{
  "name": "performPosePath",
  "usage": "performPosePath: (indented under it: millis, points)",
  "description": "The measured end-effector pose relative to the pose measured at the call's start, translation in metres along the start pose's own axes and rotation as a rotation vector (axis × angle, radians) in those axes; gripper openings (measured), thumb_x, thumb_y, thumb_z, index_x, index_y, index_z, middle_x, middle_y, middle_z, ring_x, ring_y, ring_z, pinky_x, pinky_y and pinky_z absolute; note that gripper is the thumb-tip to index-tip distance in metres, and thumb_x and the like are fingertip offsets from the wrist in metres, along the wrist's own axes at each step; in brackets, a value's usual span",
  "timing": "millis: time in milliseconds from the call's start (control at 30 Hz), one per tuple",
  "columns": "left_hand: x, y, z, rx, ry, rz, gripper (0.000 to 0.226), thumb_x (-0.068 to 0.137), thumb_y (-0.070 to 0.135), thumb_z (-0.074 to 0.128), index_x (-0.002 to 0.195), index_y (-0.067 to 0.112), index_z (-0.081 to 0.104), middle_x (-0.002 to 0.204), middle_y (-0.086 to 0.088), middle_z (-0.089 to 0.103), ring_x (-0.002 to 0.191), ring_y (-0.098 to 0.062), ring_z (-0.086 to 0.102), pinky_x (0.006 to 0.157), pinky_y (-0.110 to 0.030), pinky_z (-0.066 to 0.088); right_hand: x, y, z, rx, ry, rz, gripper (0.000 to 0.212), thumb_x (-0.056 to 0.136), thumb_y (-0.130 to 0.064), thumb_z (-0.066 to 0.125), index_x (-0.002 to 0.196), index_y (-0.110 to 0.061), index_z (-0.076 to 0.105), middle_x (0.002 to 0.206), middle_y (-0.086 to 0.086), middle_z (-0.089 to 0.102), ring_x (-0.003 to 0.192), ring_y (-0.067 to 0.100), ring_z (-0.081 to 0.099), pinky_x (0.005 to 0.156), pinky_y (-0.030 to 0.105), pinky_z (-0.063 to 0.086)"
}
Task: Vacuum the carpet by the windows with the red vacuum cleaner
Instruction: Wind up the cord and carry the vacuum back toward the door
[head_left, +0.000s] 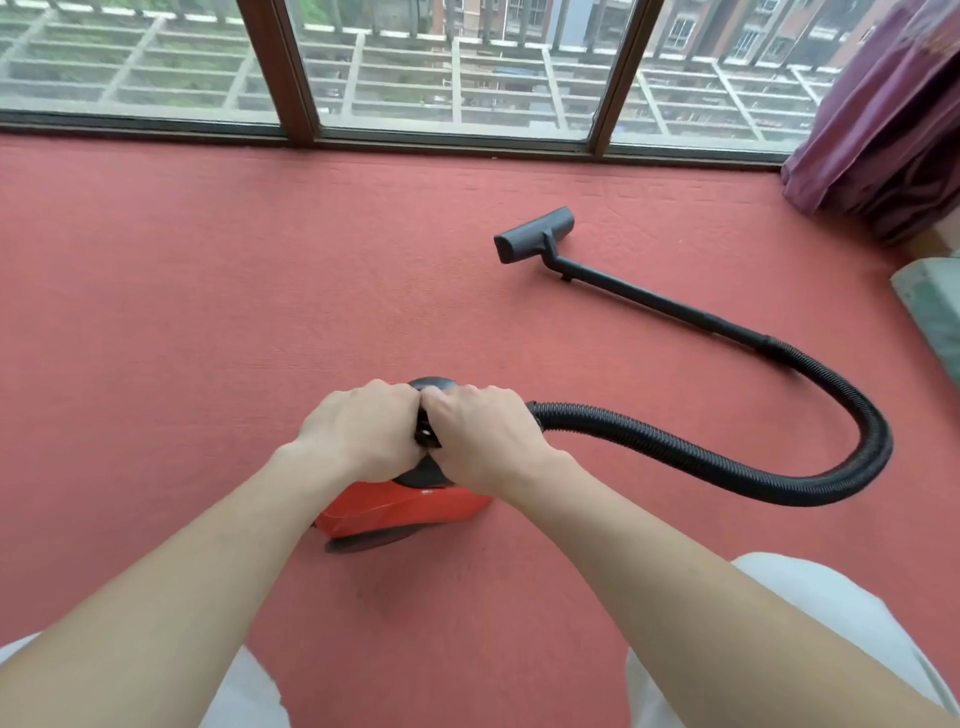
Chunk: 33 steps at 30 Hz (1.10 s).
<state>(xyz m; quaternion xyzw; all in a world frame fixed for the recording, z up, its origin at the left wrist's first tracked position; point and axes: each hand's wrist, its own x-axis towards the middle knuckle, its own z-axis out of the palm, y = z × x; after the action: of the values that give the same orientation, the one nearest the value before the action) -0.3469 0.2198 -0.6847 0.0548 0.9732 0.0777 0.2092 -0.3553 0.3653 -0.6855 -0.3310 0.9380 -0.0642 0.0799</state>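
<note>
Head view. Red vacuum cleaner (405, 506) sits on the carpet (208, 286) just in front of us, well short of the windows (447, 67). Left hand (358, 431) and right hand (483, 436) meet on top of it, each grip curled round the black handle (428, 436), knuckles touching. Hose (779, 478) loops right; nozzle (535, 234) lies on the carpet nearer the glass.

Our judgement: when shifting the body we should hold it level and avoid kinking the hose.

Writing: one small mark on the red shell, unreadable.

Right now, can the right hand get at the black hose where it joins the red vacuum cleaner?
Probably yes. The hose starts just beside the right hand, with nothing between them. That hand grips the handle of the vacuum cleaner, so it must let go first.
</note>
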Motion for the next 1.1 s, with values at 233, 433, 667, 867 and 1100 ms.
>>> performPosePath:
  millis: [233,433,667,867,1100]
  points:
    - [0.016,-0.009,0.004,-0.155,0.183,-0.065,0.023,0.086,0.042,0.061,0.099,0.032,0.044,0.077,0.005,0.062,0.073,-0.027,0.061,0.061,-0.037,0.045,0.0,0.043,-0.009,0.1,-0.001,0.181,0.026,0.08,-0.012,0.057,0.098,-0.016,0.038,0.081,0.008,0.056,0.075,0.039,0.058,0.062,0.035,0.034]
    - [0.036,-0.009,0.026,-0.079,0.011,-0.057,0.015,0.081,0.039,0.066,0.079,0.028,0.057,0.093,0.004,0.053,0.078,-0.021,0.06,0.069,-0.039,0.054,-0.006,0.051,0.006,0.107,-0.126,0.177,0.02,0.084,-0.01,0.051,0.1,-0.016,0.042,0.077,0.003,0.044,0.068,0.033,0.046,0.061,0.036,0.034]
    - [0.041,0.011,0.033,0.273,0.077,-0.07,0.015,0.085,0.031,0.053,0.098,0.035,0.059,0.097,0.002,0.06,0.092,-0.022,0.055,0.087,-0.038,0.041,-0.011,0.064,0.012,0.234,-0.276,0.224,0.016,0.085,-0.009,0.048,0.097,-0.016,0.04,0.099,0.014,0.059,0.088,0.038,0.06,0.063,0.036,0.037]
    - [0.038,0.04,0.035,0.348,0.043,0.261,0.023,0.083,0.026,0.054,0.105,0.032,0.058,0.103,0.004,0.069,0.104,-0.022,0.062,0.093,-0.036,0.041,-0.023,0.101,-0.013,0.207,-0.555,0.326,0.036,0.075,-0.022,0.074,0.107,-0.013,0.06,0.105,0.005,0.067,0.093,0.027,0.063,0.075,0.036,0.055]
    - [0.063,0.115,0.027,0.298,0.087,0.474,0.018,0.087,0.025,0.057,0.104,0.029,0.057,0.101,0.0,0.068,0.095,-0.029,0.066,0.07,-0.036,0.046,-0.052,0.147,-0.041,0.169,-0.597,0.518,0.042,0.078,-0.011,0.057,0.119,-0.018,0.063,0.11,0.003,0.069,0.096,0.026,0.067,0.085,0.039,0.057]
